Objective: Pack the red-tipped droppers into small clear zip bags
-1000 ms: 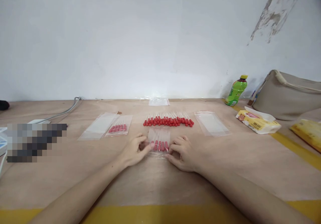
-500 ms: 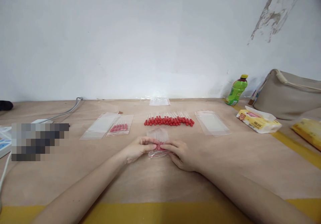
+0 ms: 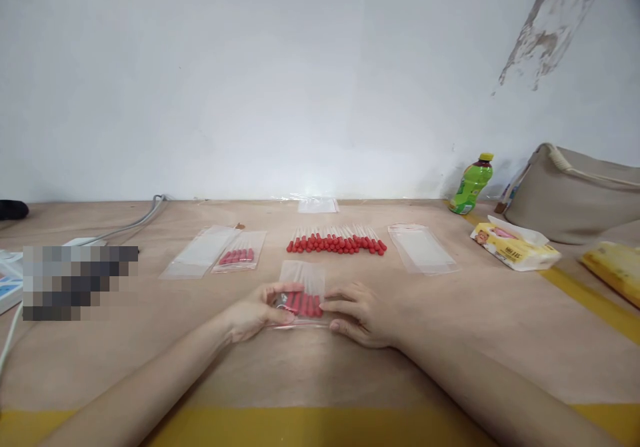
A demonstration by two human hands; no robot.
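Observation:
A clear zip bag [image 3: 303, 275] lies flat on the table in front of me, with several red-tipped sticks [image 3: 311, 305] side by side inside. My left hand [image 3: 257, 312] grips the bag's left part, thumb low and fingers above the red tips. Along the bag's right edge, the fingertips of my right hand [image 3: 361, 317] rest by the last red tip, fingers apart. Just beyond is a row of loose red-tipped white sticks [image 3: 337, 241], heads toward me. Another bag of sticks [image 3: 239, 253] lies to the left, beside flat clear bags [image 3: 197, 253].
More flat bags [image 3: 423, 248] lie to the right. Behind them are a tissue pack [image 3: 515, 245], a green bottle [image 3: 471, 185] and a grey handbag [image 3: 570, 190]. A white bag [image 3: 318, 205] lies near the wall. Cables [image 3: 143, 219] and a pixelated block [image 3: 75, 283] occupy the left.
The bag has spread flatter, showing its red tips in a row. My left hand has moved left and toward me; my right fingers have come off the bag's top to its right edge.

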